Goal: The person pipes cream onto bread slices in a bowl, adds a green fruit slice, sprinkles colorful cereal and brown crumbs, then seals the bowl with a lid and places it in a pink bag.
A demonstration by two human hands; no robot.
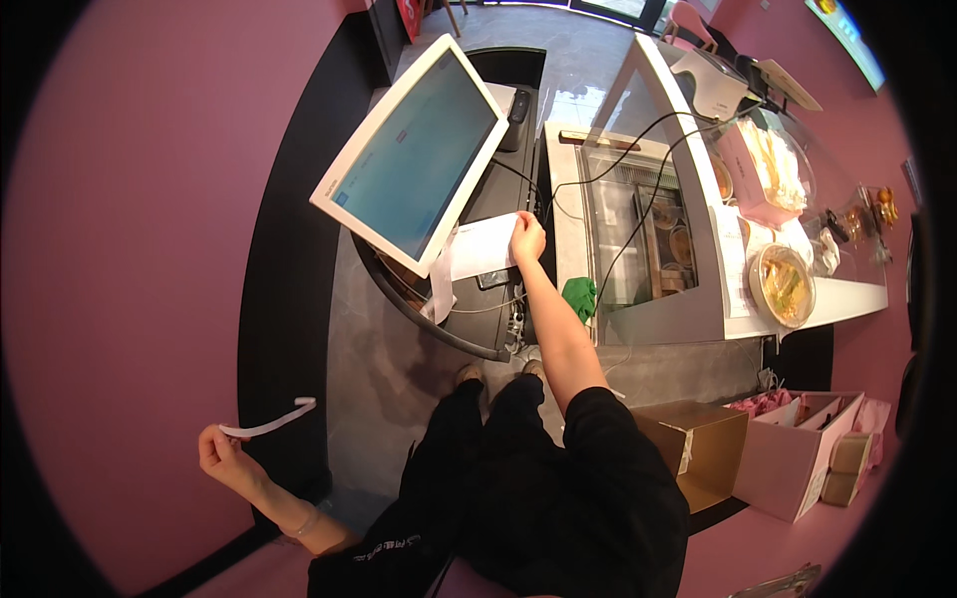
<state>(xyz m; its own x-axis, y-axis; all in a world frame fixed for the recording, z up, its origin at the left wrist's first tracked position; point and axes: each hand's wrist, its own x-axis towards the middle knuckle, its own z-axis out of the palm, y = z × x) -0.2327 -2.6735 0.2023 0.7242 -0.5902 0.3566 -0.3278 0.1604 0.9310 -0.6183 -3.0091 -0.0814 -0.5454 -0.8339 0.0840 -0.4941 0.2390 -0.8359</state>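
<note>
Off to the left, my left hand (230, 460) pinches one end of a narrow white paper strip (265, 429), whose far end curls in the air. My right hand (528, 238) grips the right edge of a white paper sheet (486, 245) just below a point-of-sale monitor (419, 153). A long paper band (441, 288) hangs down beside the sheet's left end, curling at the bottom; whether the two are joined is unclear. Under the sheet, a small dark device (493, 279) is partly covered on the black counter (486, 321).
A green cloth (579, 299) lies right of my forearm, beside a glass-topped display case (635, 224). On its white ledge stand a lidded food bowl (782, 288) and a pink box (755, 176). Black cables (650, 127) cross the case. A brown carton (695, 448) and pink bin (792, 456) sit lower right.
</note>
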